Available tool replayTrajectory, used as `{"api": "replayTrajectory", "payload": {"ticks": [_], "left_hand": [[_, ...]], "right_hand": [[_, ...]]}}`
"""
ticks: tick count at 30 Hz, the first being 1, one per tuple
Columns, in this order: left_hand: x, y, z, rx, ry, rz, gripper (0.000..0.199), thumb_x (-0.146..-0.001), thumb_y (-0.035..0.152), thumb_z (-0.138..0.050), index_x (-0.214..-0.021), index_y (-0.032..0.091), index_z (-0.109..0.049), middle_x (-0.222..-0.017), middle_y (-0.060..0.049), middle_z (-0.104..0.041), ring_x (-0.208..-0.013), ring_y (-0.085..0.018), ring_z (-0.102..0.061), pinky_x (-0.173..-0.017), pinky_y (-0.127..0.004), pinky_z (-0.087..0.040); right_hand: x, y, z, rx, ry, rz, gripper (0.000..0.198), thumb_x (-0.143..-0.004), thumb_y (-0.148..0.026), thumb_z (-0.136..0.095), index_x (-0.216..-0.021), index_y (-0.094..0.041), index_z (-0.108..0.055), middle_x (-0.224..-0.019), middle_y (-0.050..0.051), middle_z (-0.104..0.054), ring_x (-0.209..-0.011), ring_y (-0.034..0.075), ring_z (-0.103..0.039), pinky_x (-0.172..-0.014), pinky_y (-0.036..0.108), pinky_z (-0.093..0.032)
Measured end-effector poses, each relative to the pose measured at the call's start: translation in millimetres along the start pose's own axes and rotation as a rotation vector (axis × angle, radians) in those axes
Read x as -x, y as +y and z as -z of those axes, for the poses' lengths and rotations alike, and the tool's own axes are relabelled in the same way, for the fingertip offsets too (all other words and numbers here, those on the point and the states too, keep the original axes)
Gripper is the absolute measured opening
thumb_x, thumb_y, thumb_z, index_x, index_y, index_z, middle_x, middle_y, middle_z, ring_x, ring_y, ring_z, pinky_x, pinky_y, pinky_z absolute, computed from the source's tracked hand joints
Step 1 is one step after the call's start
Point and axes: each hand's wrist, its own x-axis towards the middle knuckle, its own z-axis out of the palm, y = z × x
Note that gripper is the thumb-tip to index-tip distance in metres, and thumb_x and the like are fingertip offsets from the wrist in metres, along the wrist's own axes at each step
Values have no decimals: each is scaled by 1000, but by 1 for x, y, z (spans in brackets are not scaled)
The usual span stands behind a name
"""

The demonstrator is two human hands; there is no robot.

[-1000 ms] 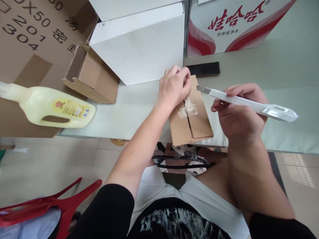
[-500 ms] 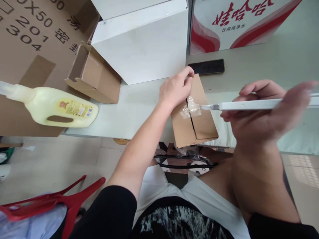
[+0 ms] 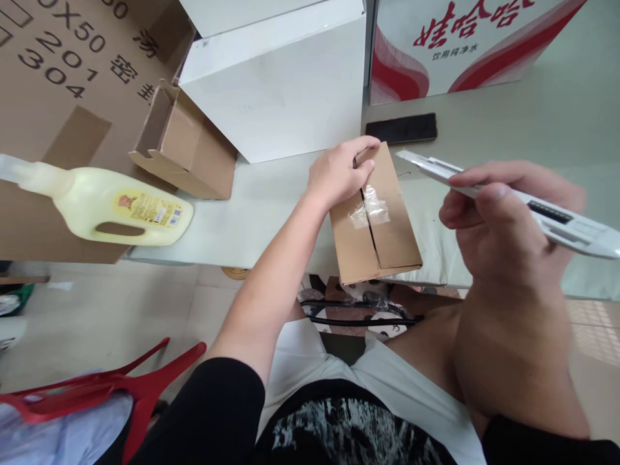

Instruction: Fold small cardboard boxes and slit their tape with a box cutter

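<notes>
A small brown cardboard box [image 3: 382,242] lies on the white table [image 3: 252,219] at its near edge, its top flaps meeting along a seam with a crumpled strip of clear tape [image 3: 371,208] across it. My left hand [image 3: 339,171] rests on the box's far left corner, fingers curled over the flap edge. My right hand [image 3: 498,226] holds a white utility knife [image 3: 513,197] to the right of the box, its blade tip pointing left and raised above the table, clear of the box.
A pale yellow jug [image 3: 116,210] lies on its side at the left. An open small carton [image 3: 184,145], a white box [image 3: 276,84], a large brown carton [image 3: 68,71] and a red-printed box [image 3: 460,45] stand behind. A black phone [image 3: 402,128] lies beyond the box. Red chair [image 3: 121,391] below left.
The knife tip was at the tape on the box half a second ago; it has now lifted up and away to the right. My left hand slid slightly along the box's far corner.
</notes>
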Motion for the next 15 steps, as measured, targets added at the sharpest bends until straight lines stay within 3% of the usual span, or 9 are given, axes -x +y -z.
{"api": "replayTrajectory", "payload": {"ticks": [4,7,11,15], "left_hand": [[-1,0,-3,22,33,1,35,-93,23,-61,-125,33,-72,-113,0,-77,-110,-29,-68,-97,-43,-52],[0,2,-3,22,49,8,34,-92,23,-61,-123,33,-72,-114,0,-77,-111,-29,-68,-97,-43,-52],[1,4,-1,10,43,32,35,-93,23,-60,-124,34,-72,-117,1,-77,-109,-28,-69,-96,-43,-53],[2,4,-2,20,46,21,34,-93,24,-60,-123,35,-72,-117,0,-77,-111,-28,-68,-95,-43,-53]], "right_hand": [[3,-13,1,113,-137,-61,16,-77,-23,-72,-93,-24,-71,-64,-4,-60,-48,11,-50,-42,27,-33],[4,-21,-2,254,-286,-100,13,-73,-22,-72,-81,-24,-61,-62,-6,-57,-45,8,-44,-38,23,-29],[8,-18,-6,316,-364,-114,3,-82,-26,-64,-85,-25,-66,-61,-4,-62,-48,13,-52,-41,26,-39],[11,-8,-9,276,-348,-125,12,-87,-24,-64,-94,-26,-73,-67,-3,-71,-53,16,-61,-47,29,-49]]}}
